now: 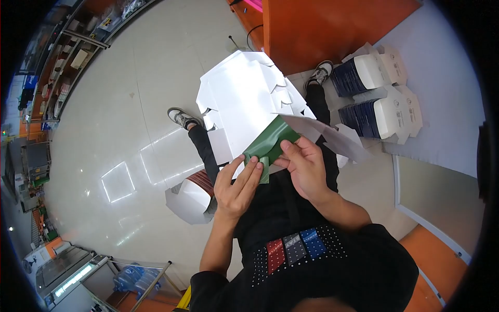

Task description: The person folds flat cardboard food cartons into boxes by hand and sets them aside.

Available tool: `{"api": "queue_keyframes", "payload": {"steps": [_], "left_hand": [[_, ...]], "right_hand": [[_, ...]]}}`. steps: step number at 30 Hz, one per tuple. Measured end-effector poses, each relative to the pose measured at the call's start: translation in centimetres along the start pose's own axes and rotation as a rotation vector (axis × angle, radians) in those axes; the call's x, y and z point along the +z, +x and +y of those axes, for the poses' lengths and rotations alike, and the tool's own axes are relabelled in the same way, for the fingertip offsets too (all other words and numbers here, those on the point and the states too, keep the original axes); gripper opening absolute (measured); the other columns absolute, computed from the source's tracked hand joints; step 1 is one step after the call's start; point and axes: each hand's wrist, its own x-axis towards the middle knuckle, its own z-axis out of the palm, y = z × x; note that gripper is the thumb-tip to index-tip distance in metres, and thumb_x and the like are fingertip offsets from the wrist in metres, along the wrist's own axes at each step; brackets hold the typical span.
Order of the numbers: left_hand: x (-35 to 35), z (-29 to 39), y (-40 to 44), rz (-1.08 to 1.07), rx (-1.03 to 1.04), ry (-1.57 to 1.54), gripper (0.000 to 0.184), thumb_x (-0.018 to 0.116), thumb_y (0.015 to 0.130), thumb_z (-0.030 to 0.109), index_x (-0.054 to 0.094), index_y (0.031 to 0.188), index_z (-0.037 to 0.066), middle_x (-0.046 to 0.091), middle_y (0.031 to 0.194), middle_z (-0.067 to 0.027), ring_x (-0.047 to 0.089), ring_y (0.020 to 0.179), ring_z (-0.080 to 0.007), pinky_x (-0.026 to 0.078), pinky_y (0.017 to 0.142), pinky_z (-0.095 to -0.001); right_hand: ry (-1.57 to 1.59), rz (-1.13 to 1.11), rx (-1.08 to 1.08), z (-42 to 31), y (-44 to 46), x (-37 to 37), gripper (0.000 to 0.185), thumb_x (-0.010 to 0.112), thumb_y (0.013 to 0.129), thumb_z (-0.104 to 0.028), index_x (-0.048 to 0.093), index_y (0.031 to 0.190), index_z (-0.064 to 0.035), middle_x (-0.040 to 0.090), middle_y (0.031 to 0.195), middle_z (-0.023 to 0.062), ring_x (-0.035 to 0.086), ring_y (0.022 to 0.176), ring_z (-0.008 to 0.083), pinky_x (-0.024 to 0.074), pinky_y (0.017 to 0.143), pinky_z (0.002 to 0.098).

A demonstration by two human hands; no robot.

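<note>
A glossy green card piece (pixel 266 139) with creases and a small folded tab is held over my lap. My left hand (pixel 236 188) presses its fingers on the lower left end, by the tab. My right hand (pixel 305 169) pinches the right end between thumb and fingers. A pale grey panel (pixel 327 136) extends to the right from behind the green piece; whether they are joined I cannot tell. Beneath them, a stack of white die-cut cardboard sheets (pixel 236 96) rests across my legs, its flaps uneven along the right side.
Dark blue card bundles in white cardboard holders (pixel 374 73) stand on the floor at right. By my left leg is another white holder (pixel 193 200) with reddish-brown cards. An orange cabinet (pixel 322 31) stands ahead, shelves (pixel 70 67) at far left, blue water bottles (pixel 136 278) at lower left.
</note>
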Motion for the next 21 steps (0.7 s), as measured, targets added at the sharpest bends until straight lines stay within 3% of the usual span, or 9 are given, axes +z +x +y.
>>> {"api": "queue_keyframes", "payload": {"steps": [4, 10, 14, 17, 20, 21], "left_hand": [[1.4, 1.1, -0.4, 0.090, -0.052, 0.024, 0.025, 0.074, 0.082, 0.004, 0.076, 0.107, 0.003, 0.074, 0.117, -0.0082, 0.070, 0.106, -0.0341, 0.056, 0.079, -0.0398], [3.5, 3.3, 0.1, 0.088, -0.157, -0.017, 0.031, 0.071, 0.083, 0.003, 0.074, 0.114, 0.000, 0.074, 0.117, -0.0130, 0.068, 0.111, -0.0371, 0.053, 0.087, -0.0424], [4.0, 3.2, -0.2, 0.019, -0.153, -0.020, 0.040, 0.075, 0.085, 0.013, 0.070, 0.124, 0.004, 0.067, 0.133, -0.0117, 0.062, 0.121, -0.0355, 0.050, 0.092, -0.0420], [3.3, 2.9, 0.8, -0.109, -0.248, -0.141, 0.053, 0.076, 0.087, 0.017, 0.063, 0.135, 0.002, 0.060, 0.142, -0.0174, 0.058, 0.127, -0.0369, 0.048, 0.099, -0.0431], [4.3, 2.0, 0.8, -0.055, -0.532, -0.687, 0.058, 0.074, 0.090, 0.019, 0.056, 0.142, 0.000, 0.055, 0.145, -0.0237, 0.057, 0.129, -0.0391, 0.046, 0.105, -0.0432], [4.2, 2.1, 1.2, -0.101, -0.594, -0.701, 0.056, 0.073, 0.093, 0.022, 0.056, 0.139, -0.004, 0.060, 0.137, -0.0261, 0.061, 0.125, -0.0353, 0.045, 0.106, -0.0410]], "right_hand": [[0.100, 0.027, -0.008, -0.1, -1.1, 1.1, 0.022, 0.053, 0.106, -0.011, 0.061, 0.122, 0.0005, 0.068, 0.116, 0.0077, 0.068, 0.105, 0.0159, 0.0601, 0.089, 0.0345], [0.148, 0.118, 0.021, 0.4, -2.4, 0.6, 0.018, 0.056, 0.105, -0.010, 0.064, 0.118, -0.0009, 0.067, 0.113, 0.0049, 0.067, 0.101, 0.0129, 0.0600, 0.085, 0.0309], [0.144, 0.078, 0.078, 1.0, -2.8, -0.6, 0.019, 0.057, 0.104, -0.008, 0.063, 0.120, -0.0010, 0.067, 0.114, 0.0060, 0.067, 0.102, 0.0138, 0.0606, 0.084, 0.0304], [0.088, 0.041, 0.124, 0.8, -3.0, -1.5, 0.021, 0.059, 0.103, -0.008, 0.063, 0.122, 0.0003, 0.066, 0.115, 0.0074, 0.067, 0.104, 0.0155, 0.0612, 0.086, 0.0326], [-0.013, 0.044, 0.138, -0.5, -2.6, -1.7, 0.023, 0.061, 0.101, -0.006, 0.062, 0.123, 0.0024, 0.066, 0.117, 0.0092, 0.067, 0.108, 0.0174, 0.0606, 0.089, 0.0336], [-0.050, 0.052, 0.141, -0.9, -2.4, -1.9, 0.024, 0.062, 0.100, -0.005, 0.062, 0.123, 0.0032, 0.066, 0.118, 0.0099, 0.067, 0.109, 0.0181, 0.0601, 0.090, 0.0336]]}}
